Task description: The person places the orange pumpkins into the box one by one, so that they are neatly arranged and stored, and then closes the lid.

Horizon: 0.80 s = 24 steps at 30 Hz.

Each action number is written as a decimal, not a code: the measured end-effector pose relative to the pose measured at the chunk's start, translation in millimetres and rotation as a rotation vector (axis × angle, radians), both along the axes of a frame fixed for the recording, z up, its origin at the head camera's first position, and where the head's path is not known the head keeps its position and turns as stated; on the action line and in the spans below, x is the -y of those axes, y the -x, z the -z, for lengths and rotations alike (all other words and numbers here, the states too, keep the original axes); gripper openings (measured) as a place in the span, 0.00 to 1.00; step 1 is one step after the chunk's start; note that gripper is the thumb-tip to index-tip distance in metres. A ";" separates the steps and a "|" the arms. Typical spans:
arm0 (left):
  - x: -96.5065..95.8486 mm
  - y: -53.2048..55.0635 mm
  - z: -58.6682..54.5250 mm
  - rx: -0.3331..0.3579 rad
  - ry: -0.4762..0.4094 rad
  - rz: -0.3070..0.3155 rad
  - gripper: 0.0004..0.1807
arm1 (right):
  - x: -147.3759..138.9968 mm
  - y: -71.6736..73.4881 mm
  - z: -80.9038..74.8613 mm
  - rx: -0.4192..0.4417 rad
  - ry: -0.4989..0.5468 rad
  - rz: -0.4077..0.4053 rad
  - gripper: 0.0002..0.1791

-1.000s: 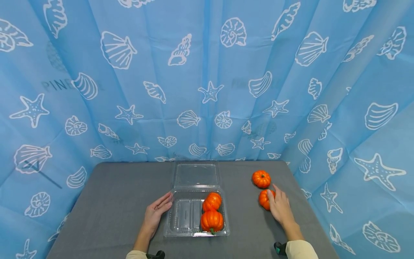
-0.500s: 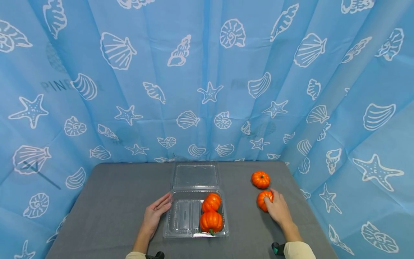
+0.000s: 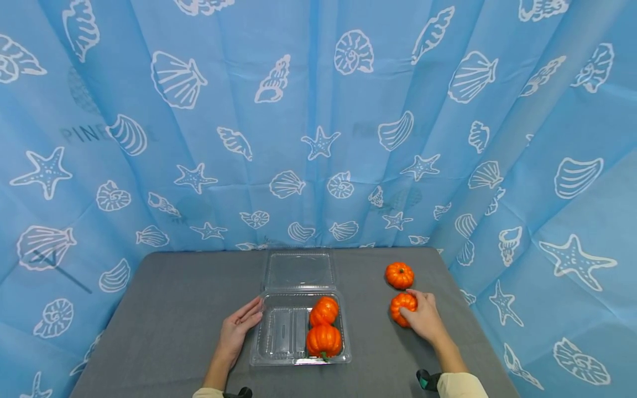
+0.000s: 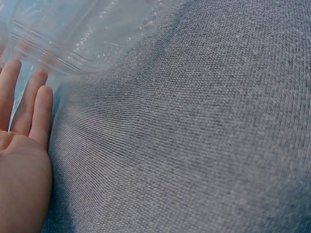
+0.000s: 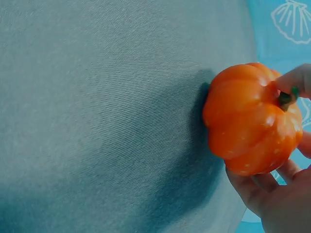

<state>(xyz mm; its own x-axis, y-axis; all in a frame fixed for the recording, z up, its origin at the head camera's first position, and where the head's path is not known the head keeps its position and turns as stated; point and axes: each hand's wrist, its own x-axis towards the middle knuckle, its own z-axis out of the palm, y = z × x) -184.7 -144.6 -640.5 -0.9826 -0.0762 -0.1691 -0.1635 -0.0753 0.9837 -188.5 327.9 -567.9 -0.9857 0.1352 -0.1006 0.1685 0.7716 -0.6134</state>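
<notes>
1 pumpkin (image 5: 249, 121), in R hand (image 3: 428, 317), btwn thumb & fingers

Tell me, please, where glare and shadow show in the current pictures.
Head view: glints along the front of the box; left wrist view: bright specks on the box too; right wrist view: a broad dark shadow on the cloth, small highlights on the pumpkin.

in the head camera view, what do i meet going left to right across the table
Left hand, open clear container, two orange pumpkins in its right side, gripped pumpkin, right hand. The far pumpkin overlaps the gripped one left to right, so it has no place here.
</notes>
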 end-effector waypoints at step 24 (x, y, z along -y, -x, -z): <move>-0.7 0.3 -1.8 -0.012 -0.022 -0.016 0.30 | 39.8 4.1 -26.2 -0.151 0.083 -0.225 0.30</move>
<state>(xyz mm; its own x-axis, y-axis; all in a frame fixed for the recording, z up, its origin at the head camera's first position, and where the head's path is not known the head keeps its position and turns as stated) -185.0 -143.9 -638.7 -0.9833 -0.0878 -0.1592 -0.1503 -0.0997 0.9836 -192.7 288.1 -541.7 -0.9947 -0.0916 0.0476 -0.0994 0.7255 -0.6810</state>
